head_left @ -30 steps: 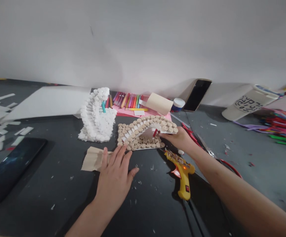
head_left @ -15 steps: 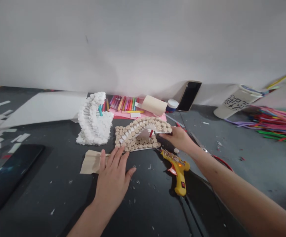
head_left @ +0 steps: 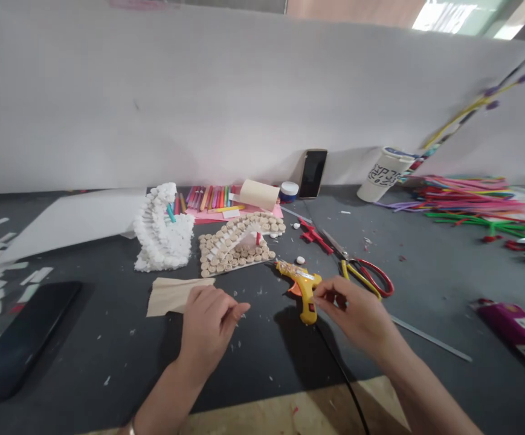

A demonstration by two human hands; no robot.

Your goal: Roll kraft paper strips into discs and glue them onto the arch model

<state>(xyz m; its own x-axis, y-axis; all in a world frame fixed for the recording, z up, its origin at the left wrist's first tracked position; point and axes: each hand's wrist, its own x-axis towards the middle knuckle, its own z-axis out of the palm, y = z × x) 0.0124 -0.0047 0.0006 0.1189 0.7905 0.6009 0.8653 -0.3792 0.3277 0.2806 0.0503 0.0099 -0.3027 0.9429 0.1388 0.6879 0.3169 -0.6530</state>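
My left hand (head_left: 208,326) has its fingers curled under and its thumb out, over the right end of a strip of beige corrugated paper (head_left: 167,295). Its fingertips are hidden. My right hand (head_left: 359,314) pinches at the handle of a yellow hot glue gun (head_left: 308,293), whose nozzle points up and left. Beyond both hands stands a small arched bridge model (head_left: 239,244) covered in rolled beige paper coils, with a red post under its arch. To its left is a white, rough-textured staircase model (head_left: 165,235) with a turquoise piece.
Scissors (head_left: 366,275), a red piece (head_left: 314,234) and a metal strip (head_left: 432,338) lie right. Behind are markers (head_left: 212,196), a paper roll (head_left: 259,194), a jar (head_left: 288,191), an upright phone (head_left: 313,174), a cup (head_left: 382,175) and pipe cleaners (head_left: 461,196). Another phone (head_left: 26,338) lies left.
My right hand has left the bridge model and come back to the glue gun's handle. My left hand's spread fingers have curled in. The view has shifted, showing more on the right.
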